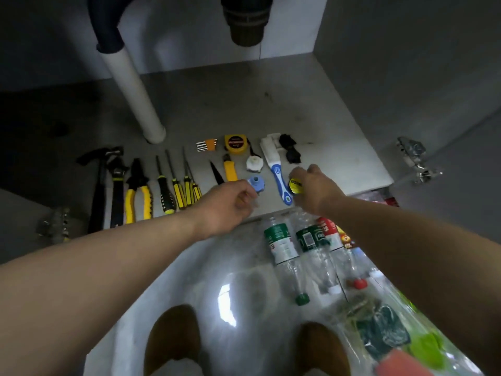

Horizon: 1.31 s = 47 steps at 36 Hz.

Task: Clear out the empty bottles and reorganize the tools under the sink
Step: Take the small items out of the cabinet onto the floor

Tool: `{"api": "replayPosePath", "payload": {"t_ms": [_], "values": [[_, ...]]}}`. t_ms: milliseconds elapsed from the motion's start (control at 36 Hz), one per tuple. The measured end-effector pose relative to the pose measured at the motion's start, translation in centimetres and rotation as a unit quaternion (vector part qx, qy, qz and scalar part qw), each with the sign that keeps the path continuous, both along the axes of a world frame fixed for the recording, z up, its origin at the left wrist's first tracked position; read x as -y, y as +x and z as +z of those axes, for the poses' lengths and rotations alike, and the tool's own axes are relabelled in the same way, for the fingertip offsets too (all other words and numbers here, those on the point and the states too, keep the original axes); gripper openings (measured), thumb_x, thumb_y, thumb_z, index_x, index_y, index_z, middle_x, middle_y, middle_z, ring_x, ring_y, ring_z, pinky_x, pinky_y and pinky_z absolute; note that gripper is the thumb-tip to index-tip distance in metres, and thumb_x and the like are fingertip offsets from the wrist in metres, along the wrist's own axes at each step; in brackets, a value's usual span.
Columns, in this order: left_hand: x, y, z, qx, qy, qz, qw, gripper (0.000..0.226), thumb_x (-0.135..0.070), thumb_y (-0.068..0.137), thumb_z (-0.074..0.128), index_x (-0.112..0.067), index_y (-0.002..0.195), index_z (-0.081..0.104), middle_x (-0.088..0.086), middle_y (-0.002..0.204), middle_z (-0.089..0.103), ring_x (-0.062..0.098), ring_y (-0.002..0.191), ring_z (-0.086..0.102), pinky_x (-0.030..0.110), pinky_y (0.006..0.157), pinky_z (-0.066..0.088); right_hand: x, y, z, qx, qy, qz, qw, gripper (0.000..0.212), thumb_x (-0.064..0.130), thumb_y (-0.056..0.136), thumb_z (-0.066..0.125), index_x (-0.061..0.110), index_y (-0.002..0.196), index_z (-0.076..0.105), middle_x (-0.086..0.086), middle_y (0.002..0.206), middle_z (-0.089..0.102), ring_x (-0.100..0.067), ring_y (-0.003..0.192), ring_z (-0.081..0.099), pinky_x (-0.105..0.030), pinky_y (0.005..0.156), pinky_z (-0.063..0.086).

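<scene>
Tools lie in a row on the cabinet floor (339, 126) under the sink: a hammer (99, 185), a wrench (118, 185), yellow pliers (138, 191), several screwdrivers (176, 183), a yellow utility knife (230, 169), a tape measure (235, 143) and a blue-handled scraper (276, 169). My right hand (315, 189) is shut on a small yellow roll (295, 185) beside the scraper. My left hand (230, 203) is curled just in front of a blue fitting (257, 183); what it holds is hidden. Empty plastic bottles (282, 248) lie on the floor in front of the cabinet.
A white drain pipe (132, 85) comes down at the back left, and a dark sink drain (246, 20) hangs above. A white fitting (254, 162), black pieces (290, 151) and hex keys (207, 145) lie behind. Door hinges (412, 156) flank the opening. A clear bag of trash (385, 329) is at lower right.
</scene>
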<state>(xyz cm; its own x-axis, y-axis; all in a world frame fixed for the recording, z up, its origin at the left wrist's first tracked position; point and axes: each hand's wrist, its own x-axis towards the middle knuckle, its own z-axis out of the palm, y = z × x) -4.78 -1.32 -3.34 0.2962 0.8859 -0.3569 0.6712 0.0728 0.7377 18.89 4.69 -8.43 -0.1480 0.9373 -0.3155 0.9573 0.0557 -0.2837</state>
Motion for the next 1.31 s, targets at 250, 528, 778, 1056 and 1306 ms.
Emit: {"api": "replayPosePath", "payload": {"t_ms": [250,528,778,1056,1306], "values": [[-0.9,2.9,0.0,0.199,-0.142,0.146,0.959,0.051,-0.035,0.092,0.073,-0.026,0.137,0.051,0.003,0.119,0.069,0.018,0.098,0.074,0.038,0.089,0.061,3.7,-1.1,2.0,-0.24,0.112,-0.006,0.964,0.047,0.046,0.074,0.064,0.036,0.117,0.047,0.007,0.11,0.046,-0.009,0.081,0.06,-0.034,0.069,0.056],[-0.9,1.0,-0.5,0.225,-0.13,0.187,0.947,0.017,-0.022,0.103,0.056,-0.018,0.119,0.063,0.002,0.095,0.079,0.017,0.082,0.076,0.025,0.063,0.059,1.8,-1.8,2.6,-0.184,0.162,0.069,0.967,0.048,0.054,0.091,0.057,0.028,0.128,0.043,0.004,0.121,0.045,-0.017,0.089,0.061,-0.033,0.071,0.054],[1.7,-1.2,-1.1,0.141,-0.208,0.059,0.966,0.026,-0.019,0.104,0.055,-0.015,0.129,0.051,0.01,0.104,0.076,0.014,0.079,0.074,0.021,0.061,0.054,-6.0,-0.1,0.3,-0.018,0.041,0.008,0.999,0.05,0.023,0.098,0.052,0.027,0.147,0.045,-0.018,0.143,0.036,-0.04,0.119,0.053,-0.037,0.107,0.042],[3.2,-1.8,-2.2,0.033,-0.228,-0.023,0.973,0.021,-0.022,0.108,0.044,-0.021,0.129,0.045,0.012,0.109,0.071,0.024,0.097,0.073,0.027,0.067,0.052,-2.7,-0.5,0.3,-0.045,0.125,-0.115,0.984,0.016,0.022,0.093,0.064,0.011,0.102,0.056,-0.011,0.106,0.055,-0.031,0.089,0.059,-0.032,0.076,0.047],[4.8,-1.9,-5.9,0.011,-0.24,-0.04,0.97,0.017,-0.014,0.105,0.049,-0.016,0.123,0.049,0.013,0.111,0.07,0.019,0.083,0.068,0.024,0.059,0.048,4.8,-0.9,5.5,-0.375,-0.076,-0.147,0.912,0.02,0.009,0.093,0.068,0.009,0.106,0.053,-0.02,0.083,0.06,-0.022,0.065,0.057,-0.032,0.058,0.051]]}}
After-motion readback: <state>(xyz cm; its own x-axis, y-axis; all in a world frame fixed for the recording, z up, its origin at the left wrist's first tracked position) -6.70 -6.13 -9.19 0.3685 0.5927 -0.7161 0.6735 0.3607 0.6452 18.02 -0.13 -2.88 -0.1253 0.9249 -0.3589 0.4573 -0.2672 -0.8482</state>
